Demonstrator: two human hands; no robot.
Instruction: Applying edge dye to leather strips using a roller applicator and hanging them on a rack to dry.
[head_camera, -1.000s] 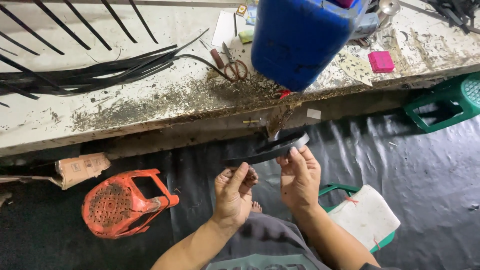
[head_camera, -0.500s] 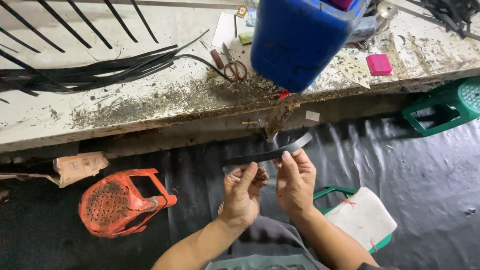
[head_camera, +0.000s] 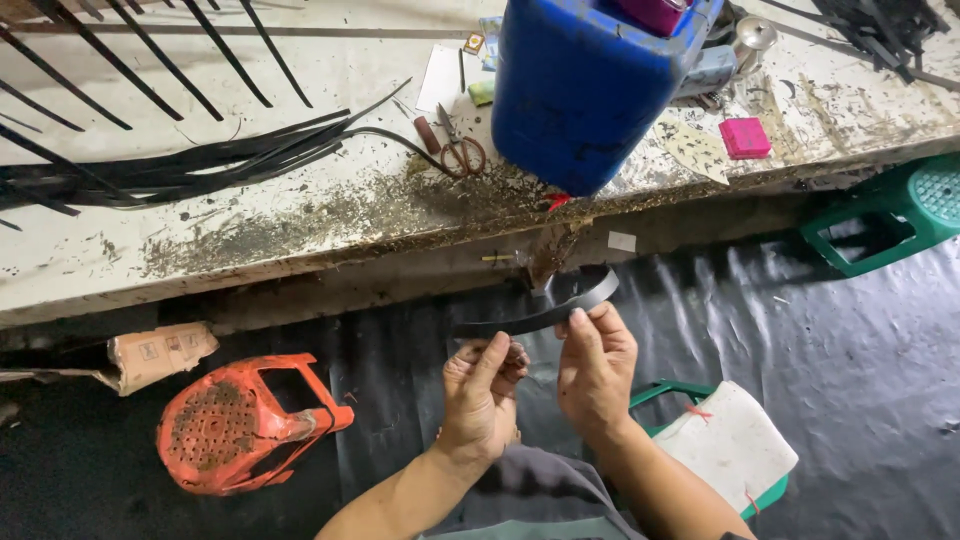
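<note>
Compared with half a second earlier, the flat black rubber strip is now bowing upward at its right end, where before it was lying nearly straight between the hands; both hands are sitting slightly closer together. The left hand is pinching the strip's left portion, its grip closed on it with thumb and fingers. The right hand is closing its grip on the strip near the middle, with the right end curling free above the fingers. The strip is being held in the air below the edge of the stained white work surface, over the black plastic sheet covering the floor.

Containers: a large blue plastic jerrycan is standing on the surface edge, a magenta object showing at its top; its contents cannot be seen. An orange plastic stool is lying on its side on the floor, left of the hands. Red-handled scissors are resting on the surface beside a bundle of long black strips.
</note>
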